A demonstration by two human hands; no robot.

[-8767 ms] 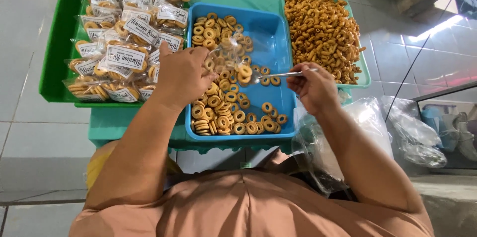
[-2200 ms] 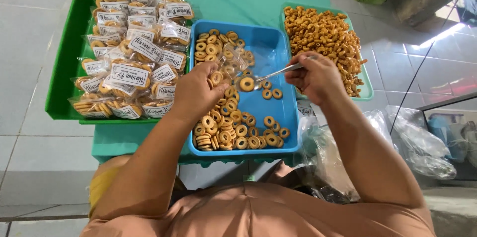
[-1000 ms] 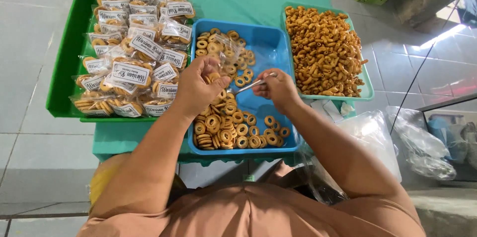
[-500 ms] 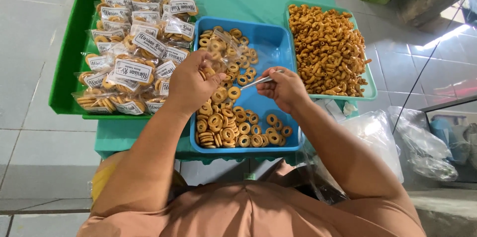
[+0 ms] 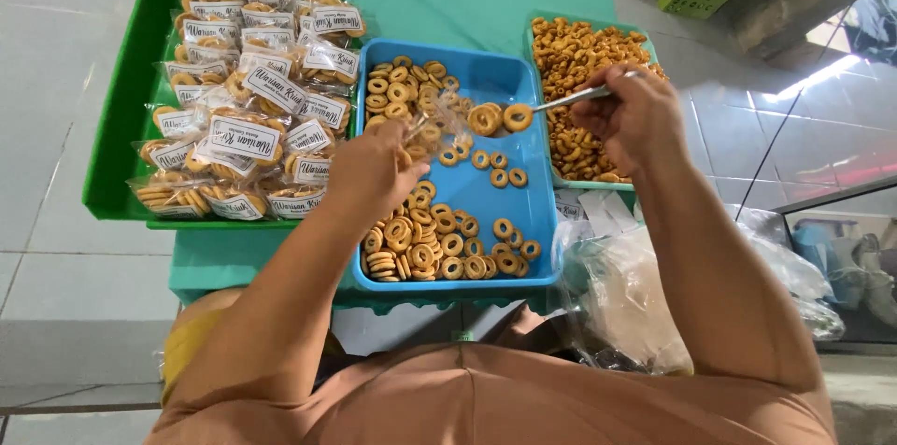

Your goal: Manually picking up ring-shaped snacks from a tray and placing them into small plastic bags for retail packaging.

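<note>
Since half a second ago our right hand (image 5: 628,118) has lifted the tongs (image 5: 570,98) up and rightward, green tray (image 5: 117,127) of labelled packets (image 5: 245,137) far left, our left hand (image 5: 374,174) with grip pinching a clear bag (image 5: 439,123) over the blue tray (image 5: 509,207), tongs pressed on a ring cookie (image 5: 517,116), right grip closed round them.

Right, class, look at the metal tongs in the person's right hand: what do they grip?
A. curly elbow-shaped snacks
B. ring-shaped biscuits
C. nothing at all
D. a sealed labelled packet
B: the right hand holds the metal tongs, whose tips pinch ring-shaped biscuits above the blue tray, beside the clear bag in the left hand.
</note>
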